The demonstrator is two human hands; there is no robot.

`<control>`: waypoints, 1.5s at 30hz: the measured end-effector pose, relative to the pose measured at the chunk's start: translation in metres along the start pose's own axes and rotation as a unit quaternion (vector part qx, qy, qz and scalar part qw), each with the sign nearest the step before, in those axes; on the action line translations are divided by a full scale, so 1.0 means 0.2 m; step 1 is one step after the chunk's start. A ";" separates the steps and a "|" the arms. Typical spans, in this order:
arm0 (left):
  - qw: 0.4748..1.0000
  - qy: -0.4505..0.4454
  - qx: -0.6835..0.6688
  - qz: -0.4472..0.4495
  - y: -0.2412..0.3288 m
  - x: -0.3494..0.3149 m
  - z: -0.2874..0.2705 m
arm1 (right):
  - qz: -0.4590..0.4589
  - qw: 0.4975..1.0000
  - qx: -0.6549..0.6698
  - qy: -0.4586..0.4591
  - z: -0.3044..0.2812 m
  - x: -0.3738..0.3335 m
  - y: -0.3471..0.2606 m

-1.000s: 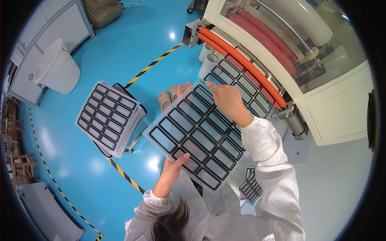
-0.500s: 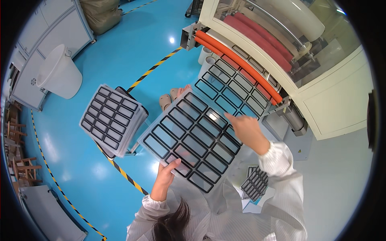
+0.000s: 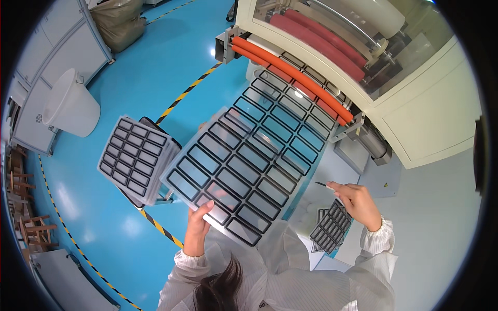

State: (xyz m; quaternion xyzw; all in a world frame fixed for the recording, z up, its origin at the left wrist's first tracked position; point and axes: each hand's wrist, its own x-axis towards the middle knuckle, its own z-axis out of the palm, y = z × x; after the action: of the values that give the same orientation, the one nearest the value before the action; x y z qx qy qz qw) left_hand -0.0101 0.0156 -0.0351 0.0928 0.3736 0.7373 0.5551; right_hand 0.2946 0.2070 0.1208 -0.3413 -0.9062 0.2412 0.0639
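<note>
A clear plastic sheet [image 3: 232, 182] printed with rows of black rectangular frames lies slanted in front of me. My left hand [image 3: 198, 223] grips its near left edge, thumb on top and fingers hidden beneath. More framed film [image 3: 282, 123] runs from the orange rollers to the sheet's far side; whether the two are joined there, I cannot tell. Off the sheet's right edge, my right hand [image 3: 359, 203] is closed around a small, thin, dark pointed blade [image 3: 321, 184] that points left. Below this hand sit several small black-framed pieces [image 3: 331, 228] in a loose pile.
Orange rollers [image 3: 290, 76] front a cream machine [image 3: 415, 114] at the upper right. To the left, a stack of framed sheets [image 3: 134, 158] rests on a stand. A white bin [image 3: 72, 106] and a large brown bag [image 3: 118, 26] stand farther back. Striped tape [image 3: 189, 93] marks the blue floor.
My right hand has moved right and toward me, from over the sheet to beside it, and the blade now shows. The sheet has shifted slightly left in view, still in my left hand.
</note>
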 end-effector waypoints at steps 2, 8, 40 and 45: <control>1.000 0.001 -0.007 0.007 0.00 0.00 0.03 | -0.005 1.000 -0.004 -0.004 0.01 0.01 0.00; 1.000 -0.002 0.001 0.013 -0.02 0.00 0.03 | -0.024 1.000 -0.003 -0.013 0.03 0.06 0.02; 0.999 -0.027 -0.034 -0.023 -0.12 0.09 0.06 | 0.011 0.981 0.091 0.173 0.31 1.11 0.03; 1.000 -0.004 -0.013 -0.022 -0.19 0.13 0.00 | -0.051 0.977 0.042 0.203 0.40 1.24 -0.01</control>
State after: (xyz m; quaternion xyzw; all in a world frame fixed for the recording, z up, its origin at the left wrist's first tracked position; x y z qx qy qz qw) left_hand 0.0091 0.0421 -0.0669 0.0802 0.3634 0.7292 0.5743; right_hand 0.0832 0.3363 0.0395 -0.3335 -0.8795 0.2016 0.2731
